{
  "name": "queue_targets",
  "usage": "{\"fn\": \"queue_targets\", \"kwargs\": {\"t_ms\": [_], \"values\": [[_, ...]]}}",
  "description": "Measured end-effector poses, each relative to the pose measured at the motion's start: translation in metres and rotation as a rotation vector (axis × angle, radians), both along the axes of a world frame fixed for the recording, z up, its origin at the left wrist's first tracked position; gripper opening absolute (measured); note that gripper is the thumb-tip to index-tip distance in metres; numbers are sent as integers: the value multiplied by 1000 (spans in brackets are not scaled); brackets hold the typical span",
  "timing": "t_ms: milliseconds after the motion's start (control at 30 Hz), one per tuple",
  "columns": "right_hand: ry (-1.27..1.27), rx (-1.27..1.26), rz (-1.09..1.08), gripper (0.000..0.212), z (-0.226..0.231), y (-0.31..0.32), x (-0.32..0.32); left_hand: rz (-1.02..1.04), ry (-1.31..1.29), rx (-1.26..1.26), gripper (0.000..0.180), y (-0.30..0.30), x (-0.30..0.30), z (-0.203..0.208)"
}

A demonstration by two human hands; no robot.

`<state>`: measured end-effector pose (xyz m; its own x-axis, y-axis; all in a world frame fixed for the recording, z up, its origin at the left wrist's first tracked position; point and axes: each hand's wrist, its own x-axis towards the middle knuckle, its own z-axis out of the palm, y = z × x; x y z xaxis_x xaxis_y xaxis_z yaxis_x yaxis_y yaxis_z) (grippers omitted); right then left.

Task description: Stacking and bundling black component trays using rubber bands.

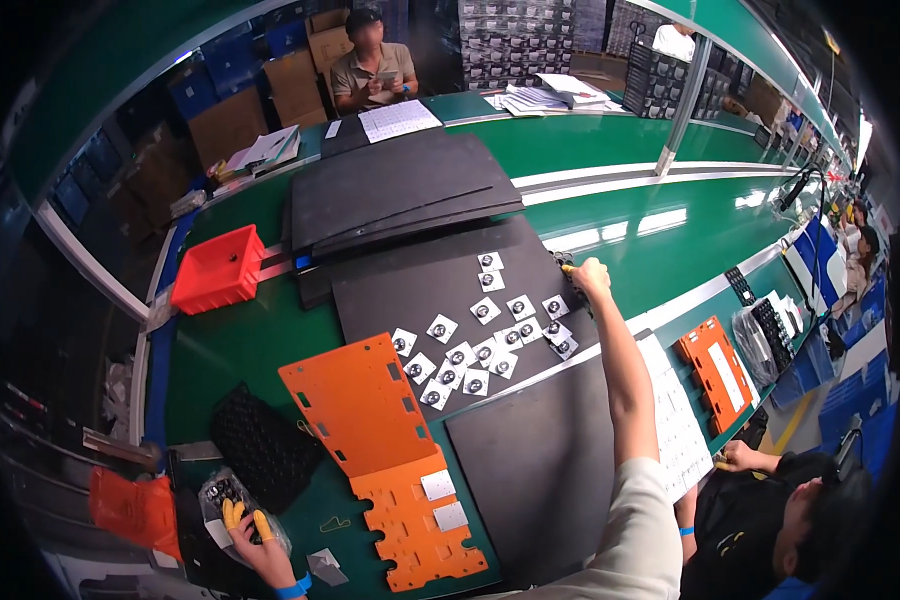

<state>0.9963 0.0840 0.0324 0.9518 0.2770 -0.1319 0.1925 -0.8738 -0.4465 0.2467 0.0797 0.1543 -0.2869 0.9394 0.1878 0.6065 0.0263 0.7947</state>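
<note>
My left hand [258, 552], with yellow covers on its fingertips, reaches over a clear plastic bag [216, 492] of small dark parts. Its fingers are spread and no part shows between them. At the far right edge of the black mat [410, 270], my right hand [592, 280] is closed, fingers pressed together beside something small and dark that I cannot make out. Several small white square plates with round dark centres [485, 311] lie scattered on the mat. Near me stands an orange fixture [410, 520] with its lid [355, 400] raised; two white plates [450, 516] sit in it.
A red bin [220, 270] stands left of stacked black sheets [400, 185]. A black textured tray [260, 445] lies by the fixture. Another orange fixture [715, 375] rests at right, near a co-worker [770, 530]. Another person [375, 70] sits across the green bench. A metal post [685, 105] rises behind.
</note>
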Motion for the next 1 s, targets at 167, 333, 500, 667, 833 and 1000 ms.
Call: {"fn": "queue_targets", "kwargs": {"t_ms": [167, 333, 500, 667, 833, 1000], "values": [[93, -124, 201, 61, 8, 8, 19, -8, 20, 26, 52, 11, -37, -38], [31, -221, 348, 52, -6, -1, 59, -34, -1, 17, 53, 19, -39, -55], [295, -185, 303, 40, -9, -1, 67, 11, -24, 19, 51, 22, -53, -63], [423, -8, 304, 35, -33, -38, 111, -34, -92, 37, 48, 33, -63, -80], [418, 191, 193, 26, -27, -38, 90, -46, -139, 48, 49, 37, -81, -85], [523, 442, 150, 20, -19, -45, 93, -114, -150, 88, 51, 39, -70, -78]]}}
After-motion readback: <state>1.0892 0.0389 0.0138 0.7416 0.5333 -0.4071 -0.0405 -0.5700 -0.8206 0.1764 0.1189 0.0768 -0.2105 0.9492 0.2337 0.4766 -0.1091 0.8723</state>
